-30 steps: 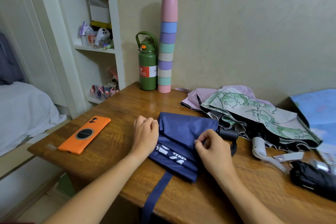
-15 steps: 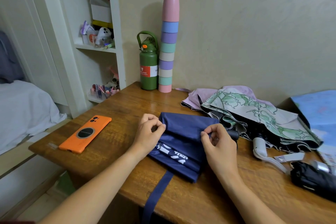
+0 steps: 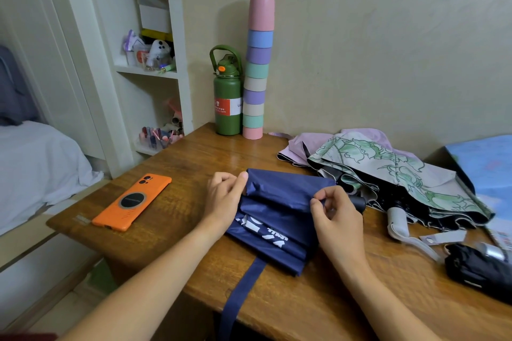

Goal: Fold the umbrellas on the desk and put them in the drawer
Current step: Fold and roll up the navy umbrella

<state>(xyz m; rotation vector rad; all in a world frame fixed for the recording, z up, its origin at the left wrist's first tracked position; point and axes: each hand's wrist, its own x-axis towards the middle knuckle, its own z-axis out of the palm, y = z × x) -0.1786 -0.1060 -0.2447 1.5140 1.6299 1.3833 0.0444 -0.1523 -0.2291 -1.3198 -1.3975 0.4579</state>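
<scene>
On the glossy wooden desk [image 3: 177, 163], left hand [image 3: 223, 196] and right hand [image 3: 336, 216] each pinched the navy umbrella [image 3: 279, 210]'s smooth pleated nylon folds; its flat strap [image 3: 241, 290] hung over the edge.

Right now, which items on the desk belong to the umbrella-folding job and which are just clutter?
Job: navy umbrella, pinched by left hand and right hand; green-print umbrella; black umbrella.
Clutter: orange phone, green bottle, stacked cups.

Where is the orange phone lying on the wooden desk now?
In the head view, the orange phone lies face down near the left edge of the wooden desk, left of the left hand and the navy blue umbrella.
</scene>
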